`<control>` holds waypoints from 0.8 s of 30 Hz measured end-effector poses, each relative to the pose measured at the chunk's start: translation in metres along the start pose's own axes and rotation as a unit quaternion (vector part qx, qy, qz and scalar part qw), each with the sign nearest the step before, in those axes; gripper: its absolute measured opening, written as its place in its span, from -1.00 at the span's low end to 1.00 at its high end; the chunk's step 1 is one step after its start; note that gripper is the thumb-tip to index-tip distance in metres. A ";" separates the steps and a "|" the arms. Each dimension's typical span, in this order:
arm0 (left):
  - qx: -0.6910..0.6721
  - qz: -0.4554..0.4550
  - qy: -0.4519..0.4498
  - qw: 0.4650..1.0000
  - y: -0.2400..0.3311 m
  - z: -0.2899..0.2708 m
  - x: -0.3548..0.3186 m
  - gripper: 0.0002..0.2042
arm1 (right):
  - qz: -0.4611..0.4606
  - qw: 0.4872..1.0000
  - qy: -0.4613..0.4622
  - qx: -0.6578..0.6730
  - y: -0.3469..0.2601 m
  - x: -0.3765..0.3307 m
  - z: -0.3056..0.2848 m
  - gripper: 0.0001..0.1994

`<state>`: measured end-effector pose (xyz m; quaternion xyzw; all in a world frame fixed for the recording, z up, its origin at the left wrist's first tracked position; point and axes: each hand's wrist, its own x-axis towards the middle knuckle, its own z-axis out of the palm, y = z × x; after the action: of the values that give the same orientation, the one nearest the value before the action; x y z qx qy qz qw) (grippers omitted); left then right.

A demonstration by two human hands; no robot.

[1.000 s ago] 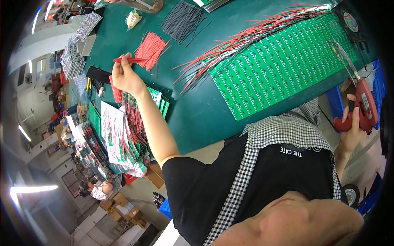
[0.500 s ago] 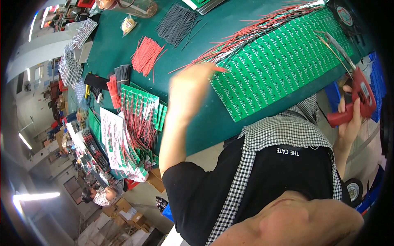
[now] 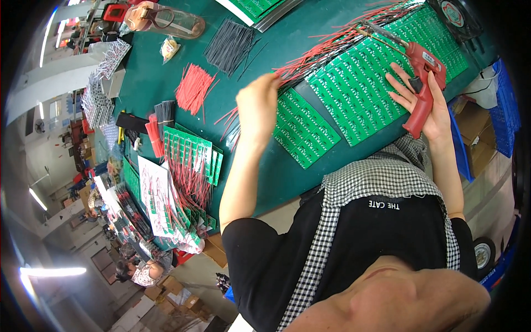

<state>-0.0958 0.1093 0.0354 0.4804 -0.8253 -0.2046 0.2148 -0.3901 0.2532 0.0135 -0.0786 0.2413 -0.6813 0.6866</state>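
Note:
My left hand (image 3: 258,108) is closed, its fingers pinched at the loose ends of red wires (image 3: 293,67) by the upper left of a green circuit board panel (image 3: 307,130). What exactly lies between the fingertips is partly hidden. More red wires stick out past that wrist. My right hand (image 3: 438,117) holds a red soldering gun (image 3: 429,65) against the palm, some fingers stretched out. The gun's metal tip points up and left, above a larger group of green panels (image 3: 359,99). Red and black wires run along their far edge.
On the green table (image 3: 265,182) lie piles of black wires (image 3: 229,47) and red wires (image 3: 193,88). Wired boards (image 3: 188,149) are stacked at left. A bottle (image 3: 177,23) stands far left, a black round device (image 3: 453,19) far right. Another person (image 3: 146,272) sits in the background.
My right hand has brought the soldering gun left, over the panels. The leftmost panel now sits apart from the others, with a gap. My left hand has shifted slightly up.

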 end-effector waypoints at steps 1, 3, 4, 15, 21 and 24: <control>-0.089 -0.039 0.010 0.995 -0.005 -0.006 0.004 -0.84 | 0.005 1.000 0.002 -0.006 -0.001 0.001 0.002 -0.44; -0.347 -0.083 0.088 0.930 -0.026 -0.012 0.009 -0.80 | 0.009 1.000 -0.003 -0.008 -0.001 0.001 0.003 -0.44; -0.392 -0.113 0.141 0.902 -0.020 -0.026 0.009 -0.80 | 0.006 1.000 0.002 -0.010 0.001 0.001 0.001 -0.43; 0.045 -0.116 0.011 0.992 0.004 -0.018 -0.092 -0.89 | 0.002 1.000 0.018 -0.019 -0.002 0.000 0.000 -0.44; 0.092 -0.032 0.033 0.995 -0.005 0.007 -0.097 -0.91 | 0.009 1.000 0.004 -0.019 -0.003 0.004 0.001 -0.44; 0.073 -0.031 0.025 0.997 -0.012 0.006 -0.102 -0.91 | 0.004 1.000 0.001 -0.024 -0.003 0.001 0.003 -0.45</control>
<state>-0.0452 0.1948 0.0079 0.5255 -0.8168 -0.1385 0.1938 -0.3915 0.2513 0.0167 -0.0937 0.2588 -0.6729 0.6866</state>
